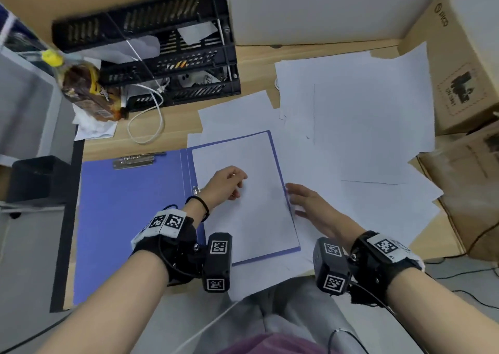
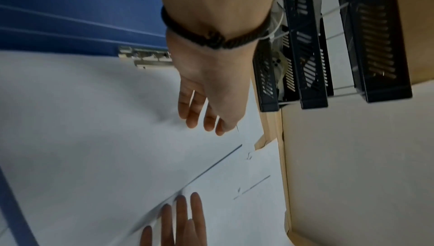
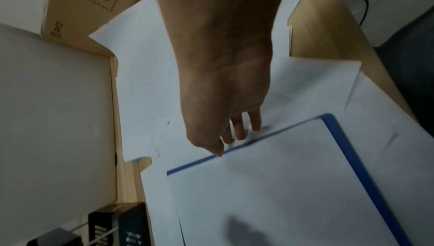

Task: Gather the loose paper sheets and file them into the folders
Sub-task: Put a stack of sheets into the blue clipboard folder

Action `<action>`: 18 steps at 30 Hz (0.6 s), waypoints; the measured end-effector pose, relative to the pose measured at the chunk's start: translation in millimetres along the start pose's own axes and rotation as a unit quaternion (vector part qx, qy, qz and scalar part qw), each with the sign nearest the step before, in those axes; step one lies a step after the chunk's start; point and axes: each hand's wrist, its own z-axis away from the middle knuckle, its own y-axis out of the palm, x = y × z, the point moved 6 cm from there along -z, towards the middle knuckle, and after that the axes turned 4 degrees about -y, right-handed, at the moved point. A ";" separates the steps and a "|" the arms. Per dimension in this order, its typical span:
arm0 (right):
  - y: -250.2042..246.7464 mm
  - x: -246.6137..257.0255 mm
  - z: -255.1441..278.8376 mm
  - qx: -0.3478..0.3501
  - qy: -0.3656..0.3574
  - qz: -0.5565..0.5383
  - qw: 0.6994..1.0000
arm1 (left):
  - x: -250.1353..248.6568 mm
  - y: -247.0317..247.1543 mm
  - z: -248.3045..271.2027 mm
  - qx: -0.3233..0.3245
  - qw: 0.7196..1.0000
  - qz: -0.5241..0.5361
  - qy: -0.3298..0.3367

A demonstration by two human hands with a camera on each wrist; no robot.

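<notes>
A blue folder (image 1: 129, 218) lies open on the desk, a metal clip (image 1: 135, 160) on its left cover. A white sheet (image 1: 251, 218) fills its right half. My left hand (image 1: 237, 186) hovers over or lightly touches that sheet, fingers relaxed and holding nothing; the left wrist view shows the left hand (image 2: 202, 118) above the sheet (image 2: 94, 138). My right hand (image 1: 295, 200) lies flat at the folder's right edge, its straight fingers (image 3: 237, 135) touching the blue edge (image 3: 347, 148) and the paper beside it. Several loose sheets (image 1: 351, 110) spread to the right and behind.
Black stacked paper trays (image 1: 167, 56) stand at the back left, with a snack bag (image 1: 86, 89) and a white cable (image 1: 151, 116) beside them. Cardboard boxes (image 1: 464, 70) line the right side. A white panel (image 1: 310, 8) closes the back. A black box (image 1: 37, 178) sits at far left.
</notes>
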 end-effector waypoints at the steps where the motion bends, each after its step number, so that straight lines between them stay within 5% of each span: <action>1: -10.9 -4.0 2.3 -0.007 0.008 -0.003 1.000 | -5.0 6.4 -5.0 0.005 1.000 0.002 -0.004; 8: -110.3 -11.4 7.9 -0.112 0.041 -0.030 0.992 | -40.7 55.3 -45.1 0.041 0.998 0.004 -0.039; 18: -265.4 45.1 -20.9 -0.323 0.036 0.045 0.945 | -94.5 86.8 -110.5 -0.016 0.999 -0.020 -0.036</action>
